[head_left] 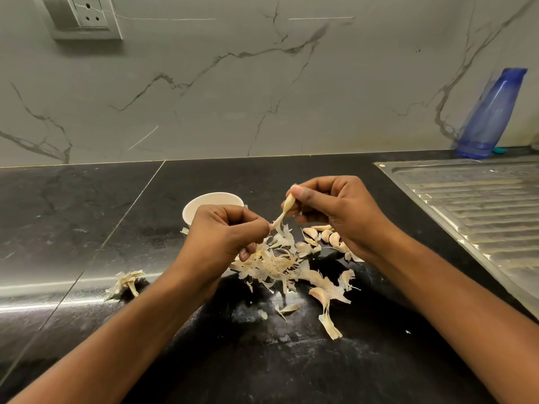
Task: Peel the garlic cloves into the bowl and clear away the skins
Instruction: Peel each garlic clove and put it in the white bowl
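Observation:
My right hand [335, 211] pinches a pale garlic clove [288, 203] between thumb and fingers, above the counter. A strip of skin [277, 220] stretches from the clove down to my left hand [224, 231], which pinches its other end. Behind my left hand stands a white bowl [214, 201], partly hidden; its inside cannot be seen. A heap of papery skins [277, 263] lies below both hands. Several unpeeled cloves [326, 236] sit under my right hand. A garlic stem piece [127, 282] lies apart at the left.
The black stone counter [87, 228] runs to a marble wall. A steel sink drainboard [481, 205] fills the right side. A blue plastic bottle [493, 112] leans on the wall at the back right. A wall socket [81, 16] is at the top left.

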`<state>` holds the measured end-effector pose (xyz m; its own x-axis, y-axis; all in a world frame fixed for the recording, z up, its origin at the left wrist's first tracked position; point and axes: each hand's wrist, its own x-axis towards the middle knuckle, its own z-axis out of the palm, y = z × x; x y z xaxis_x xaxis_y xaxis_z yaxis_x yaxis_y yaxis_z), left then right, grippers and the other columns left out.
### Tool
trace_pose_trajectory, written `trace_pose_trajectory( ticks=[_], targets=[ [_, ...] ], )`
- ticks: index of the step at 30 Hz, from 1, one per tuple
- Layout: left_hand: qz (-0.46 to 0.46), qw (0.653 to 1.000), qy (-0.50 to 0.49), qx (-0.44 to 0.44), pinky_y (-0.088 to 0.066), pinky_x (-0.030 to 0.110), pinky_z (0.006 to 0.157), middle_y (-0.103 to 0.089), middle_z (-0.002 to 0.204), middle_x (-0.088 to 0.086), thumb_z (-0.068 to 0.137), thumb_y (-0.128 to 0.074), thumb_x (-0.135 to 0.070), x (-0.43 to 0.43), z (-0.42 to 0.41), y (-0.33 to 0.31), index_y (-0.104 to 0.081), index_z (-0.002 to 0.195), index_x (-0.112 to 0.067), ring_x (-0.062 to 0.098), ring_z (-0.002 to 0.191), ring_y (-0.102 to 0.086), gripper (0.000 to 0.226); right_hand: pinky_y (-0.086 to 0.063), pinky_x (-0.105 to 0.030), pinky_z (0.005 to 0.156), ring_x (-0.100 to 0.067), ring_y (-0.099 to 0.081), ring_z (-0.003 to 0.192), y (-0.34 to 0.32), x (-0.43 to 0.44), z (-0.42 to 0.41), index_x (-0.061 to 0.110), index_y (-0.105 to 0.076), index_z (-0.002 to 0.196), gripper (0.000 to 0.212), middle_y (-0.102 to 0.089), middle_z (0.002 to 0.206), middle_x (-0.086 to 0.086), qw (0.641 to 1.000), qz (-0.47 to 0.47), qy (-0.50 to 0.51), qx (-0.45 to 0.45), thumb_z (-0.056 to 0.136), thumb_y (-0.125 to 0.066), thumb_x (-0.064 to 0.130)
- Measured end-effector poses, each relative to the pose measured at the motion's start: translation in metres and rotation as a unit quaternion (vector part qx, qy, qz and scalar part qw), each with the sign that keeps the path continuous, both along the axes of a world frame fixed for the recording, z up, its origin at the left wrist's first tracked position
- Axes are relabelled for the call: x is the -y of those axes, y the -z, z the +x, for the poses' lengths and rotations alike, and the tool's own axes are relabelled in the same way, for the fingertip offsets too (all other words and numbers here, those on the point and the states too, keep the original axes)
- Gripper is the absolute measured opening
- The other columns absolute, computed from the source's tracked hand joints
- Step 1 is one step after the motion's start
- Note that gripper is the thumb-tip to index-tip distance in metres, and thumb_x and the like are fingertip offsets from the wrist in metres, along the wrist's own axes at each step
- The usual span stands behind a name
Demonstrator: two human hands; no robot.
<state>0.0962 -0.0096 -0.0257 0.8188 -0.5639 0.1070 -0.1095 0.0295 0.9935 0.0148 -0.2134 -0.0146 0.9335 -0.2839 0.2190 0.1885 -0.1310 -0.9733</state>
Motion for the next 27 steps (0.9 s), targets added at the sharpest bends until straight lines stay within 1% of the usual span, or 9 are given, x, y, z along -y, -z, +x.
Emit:
trace_pose_trajectory(
  ticks=[3, 9, 12, 14, 15, 18, 20, 24, 27],
  targets=[
    [0.001, 1.000, -0.011, -0.006, -0.040, 0.021, 0.046, -0.058, 0.059, 0.010, 0.087, -0.070, 0.006, -0.001, 0.002, 0.000, -0.073, 0.080, 0.011, 0.013, 0.046, -0.045, 0.009, -0.065, -0.033, 0.080, -0.024, -0.080, 0.093, -0.001, 0.002, 0.000, 0.005, -0.079, 0.101, 0.019, -0.081, 0.098, -0.014, 1.000, 0.015, 0.016, -0.010, 0.098, -0.071, 0.021],
    [-0.014, 0.999, -0.048, -0.019, -0.040, 0.022, 0.047, -0.059, 0.059, 0.006, 0.090, -0.073, -0.002, -0.003, 0.005, 0.000, -0.075, 0.079, 0.002, 0.013, 0.047, -0.045, 0.011, -0.063, -0.028, 0.073, -0.026, -0.079, 0.095, -0.003, 0.001, 0.000, 0.006, -0.080, 0.100, 0.020, -0.081, 0.101, -0.015, 0.997, 0.066, 0.012, -0.023, 0.099, -0.069, 0.023],
    [-0.032, 0.997, -0.067, 0.001, -0.043, 0.029, 0.053, -0.064, 0.068, 0.013, 0.088, -0.075, -0.006, -0.003, 0.005, 0.001, -0.075, 0.082, 0.001, 0.017, 0.053, -0.050, 0.010, -0.063, -0.028, 0.073, -0.028, -0.079, 0.094, -0.003, 0.002, 0.000, 0.006, -0.080, 0.100, 0.020, -0.081, 0.100, -0.017, 0.998, 0.051, 0.005, -0.031, 0.098, -0.071, 0.024],
    [-0.043, 0.996, -0.073, 0.037, -0.048, 0.032, 0.056, -0.071, 0.078, 0.014, 0.088, -0.075, -0.002, -0.003, 0.005, 0.002, -0.079, 0.086, -0.001, 0.018, 0.059, -0.056, 0.005, -0.063, -0.028, 0.072, -0.028, -0.079, 0.091, -0.002, 0.001, 0.000, 0.005, -0.080, 0.100, 0.021, -0.081, 0.098, -0.016, 0.999, 0.025, -0.004, -0.043, 0.098, -0.072, 0.024],
    [-0.040, 0.995, -0.071, 0.062, -0.050, 0.030, 0.057, -0.074, 0.080, 0.013, 0.088, -0.075, 0.000, -0.003, 0.005, 0.002, -0.081, 0.087, -0.004, 0.018, 0.061, -0.059, 0.007, -0.063, -0.028, 0.071, -0.027, -0.079, 0.088, -0.001, 0.001, 0.000, 0.005, -0.080, 0.100, 0.021, -0.081, 0.097, -0.016, 0.999, 0.009, -0.009, -0.047, 0.098, -0.072, 0.024],
    [-0.013, 0.993, -0.043, 0.111, -0.054, 0.026, 0.057, -0.077, 0.079, 0.011, 0.088, -0.079, -0.003, -0.002, -0.001, 0.003, -0.083, 0.088, -0.008, 0.016, 0.061, -0.063, 0.006, -0.062, -0.031, 0.070, -0.025, -0.076, 0.081, 0.001, -0.001, 0.000, 0.000, -0.079, 0.101, 0.023, -0.080, 0.095, -0.017, 0.998, -0.022, -0.033, -0.050, 0.097, -0.074, 0.023],
    [0.001, 0.991, -0.028, 0.128, -0.055, 0.026, 0.056, -0.077, 0.076, 0.009, 0.085, -0.084, -0.009, 0.000, -0.005, 0.004, -0.084, 0.088, -0.011, 0.016, 0.060, -0.064, 0.003, -0.062, -0.032, 0.071, -0.024, -0.075, 0.079, 0.002, -0.001, 0.000, -0.001, -0.079, 0.102, 0.024, -0.080, 0.095, -0.018, 0.997, -0.036, -0.053, -0.052, 0.096, -0.075, 0.023],
    [0.017, 0.990, -0.014, 0.139, -0.058, 0.028, 0.060, -0.078, 0.075, 0.008, 0.084, -0.086, -0.011, -0.001, -0.005, 0.003, -0.084, 0.089, -0.012, 0.017, 0.061, -0.069, 0.005, -0.064, -0.033, 0.072, -0.027, -0.076, 0.081, 0.003, -0.002, 0.001, 0.000, -0.079, 0.100, 0.023, -0.079, 0.094, -0.020, 0.996, -0.046, -0.064, -0.046, 0.095, -0.076, 0.022],
    [0.015, 0.991, -0.016, 0.131, -0.062, 0.029, 0.063, -0.079, 0.076, 0.009, 0.086, -0.084, -0.010, -0.001, -0.005, 0.003, -0.083, 0.092, -0.010, 0.022, 0.066, -0.074, 0.007, -0.065, -0.034, 0.077, -0.029, -0.077, 0.088, 0.004, 0.000, 0.001, -0.002, -0.078, 0.105, 0.027, -0.080, 0.099, -0.020, 0.995, -0.026, -0.081, -0.048, 0.098, -0.072, 0.024]
  ],
)
